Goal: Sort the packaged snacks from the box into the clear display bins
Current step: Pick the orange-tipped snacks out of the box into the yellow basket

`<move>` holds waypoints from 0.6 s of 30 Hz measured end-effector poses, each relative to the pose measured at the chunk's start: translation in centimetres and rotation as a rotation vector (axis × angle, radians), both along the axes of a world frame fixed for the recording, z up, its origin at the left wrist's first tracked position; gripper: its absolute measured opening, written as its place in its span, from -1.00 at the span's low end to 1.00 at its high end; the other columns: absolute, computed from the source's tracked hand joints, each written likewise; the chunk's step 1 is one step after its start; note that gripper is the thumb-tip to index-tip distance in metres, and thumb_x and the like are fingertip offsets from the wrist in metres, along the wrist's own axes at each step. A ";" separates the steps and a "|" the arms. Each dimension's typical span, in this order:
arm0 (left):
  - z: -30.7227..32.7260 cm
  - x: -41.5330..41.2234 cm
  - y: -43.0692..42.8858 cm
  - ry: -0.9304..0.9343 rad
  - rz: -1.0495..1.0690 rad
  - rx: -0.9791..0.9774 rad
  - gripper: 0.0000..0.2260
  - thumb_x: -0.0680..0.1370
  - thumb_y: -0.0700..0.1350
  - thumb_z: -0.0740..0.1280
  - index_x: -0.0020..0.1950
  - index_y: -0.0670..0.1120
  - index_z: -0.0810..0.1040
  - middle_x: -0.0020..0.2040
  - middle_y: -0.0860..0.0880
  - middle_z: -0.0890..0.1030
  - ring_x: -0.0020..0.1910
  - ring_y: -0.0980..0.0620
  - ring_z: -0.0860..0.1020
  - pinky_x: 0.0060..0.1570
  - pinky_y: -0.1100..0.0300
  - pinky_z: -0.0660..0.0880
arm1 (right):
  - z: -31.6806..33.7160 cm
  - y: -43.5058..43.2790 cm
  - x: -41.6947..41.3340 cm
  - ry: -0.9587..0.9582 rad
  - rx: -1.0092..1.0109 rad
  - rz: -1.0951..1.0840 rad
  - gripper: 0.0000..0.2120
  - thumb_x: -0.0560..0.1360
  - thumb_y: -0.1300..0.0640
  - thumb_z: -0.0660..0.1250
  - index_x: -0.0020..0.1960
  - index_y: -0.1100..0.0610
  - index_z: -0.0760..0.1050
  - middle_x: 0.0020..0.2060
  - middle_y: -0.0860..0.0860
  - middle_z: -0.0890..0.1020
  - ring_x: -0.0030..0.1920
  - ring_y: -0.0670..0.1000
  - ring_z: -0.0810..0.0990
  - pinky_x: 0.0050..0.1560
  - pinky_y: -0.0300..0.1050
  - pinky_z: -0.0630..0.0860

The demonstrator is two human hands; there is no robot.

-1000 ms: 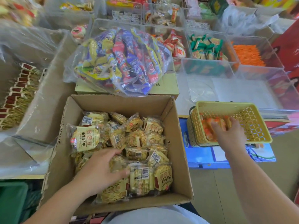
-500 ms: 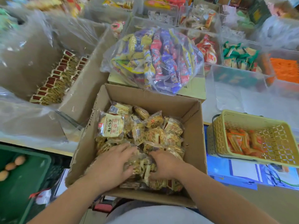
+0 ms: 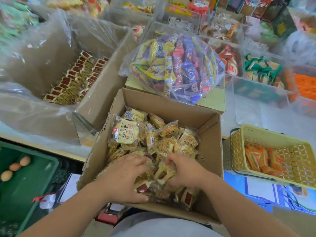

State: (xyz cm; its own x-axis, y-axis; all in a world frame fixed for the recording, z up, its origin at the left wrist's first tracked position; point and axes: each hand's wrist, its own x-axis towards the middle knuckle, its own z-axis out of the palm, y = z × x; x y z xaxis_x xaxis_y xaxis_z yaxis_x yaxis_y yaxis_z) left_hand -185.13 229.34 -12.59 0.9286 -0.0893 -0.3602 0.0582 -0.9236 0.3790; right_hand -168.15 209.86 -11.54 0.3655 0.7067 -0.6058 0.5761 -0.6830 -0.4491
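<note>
Yellow snack packets (image 3: 164,172) sit bunched between left hand (image 3: 124,178) and right hand (image 3: 185,172), fingers (image 3: 140,164) curled round them.

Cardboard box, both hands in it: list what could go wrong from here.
1. The left hand and right hand bunch many loose snack packets between them; some may slip out on lifting.
2. Squeezing hard could crush the contents.
3. The cardboard box juts past the counter edge; pressing on its near end might tip it.
</note>
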 end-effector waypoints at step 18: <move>-0.1 -2.0 2.1 -0.107 0.315 0.009 -0.43 0.64 0.00 0.33 0.60 0.26 0.20 0.51 0.12 0.37 0.42 0.04 0.38 0.32 0.05 0.44 | -3.2 2.2 -2.7 0.065 -0.133 -0.021 -0.19 0.46 -0.31 0.39 0.56 0.05 0.26 0.44 0.05 0.46 0.36 0.09 0.48 0.33 -0.03 0.47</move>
State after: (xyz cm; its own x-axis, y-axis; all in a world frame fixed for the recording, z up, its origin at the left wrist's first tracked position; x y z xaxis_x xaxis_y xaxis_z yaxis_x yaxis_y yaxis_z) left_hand -187.08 231.43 -12.73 0.9427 0.2108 -0.2585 0.3016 -0.8697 0.3908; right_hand -170.82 212.09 -14.71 0.3363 0.6110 -0.7167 0.5332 -0.7508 -0.3899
